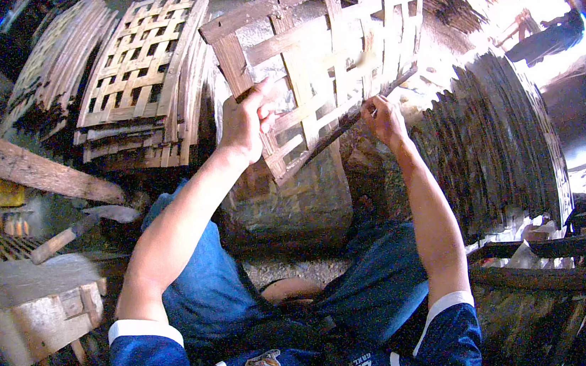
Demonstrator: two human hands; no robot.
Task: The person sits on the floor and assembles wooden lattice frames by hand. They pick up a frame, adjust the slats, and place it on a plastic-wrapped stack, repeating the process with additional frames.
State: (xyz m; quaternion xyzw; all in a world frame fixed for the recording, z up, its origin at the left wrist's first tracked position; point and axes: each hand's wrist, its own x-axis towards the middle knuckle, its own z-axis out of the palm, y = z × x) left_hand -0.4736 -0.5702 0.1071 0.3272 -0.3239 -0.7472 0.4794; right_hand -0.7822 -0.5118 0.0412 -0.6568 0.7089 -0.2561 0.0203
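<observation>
Tilted up in front of me is a woven panel of flat wooden or bamboo strips [307, 113], edged by a long rail at its far side and a darker one at its near side. My left hand [247, 122] is closed around the slat at its left end. Along the near rail, my right hand [385, 117] grips the edge with curled fingers. Bright light washes out the panel's right half. Below it stands a block-like work surface [288, 205] between my knees.
Finished-looking woven panels [141, 63] lie stacked at the far left, with another stack [56, 65] beside them. At right, a tall stack of panels [492, 140] stands close to my right forearm. A wooden-handled blade [63, 239] rests at left above a bench [36, 321], near a wooden beam [41, 163].
</observation>
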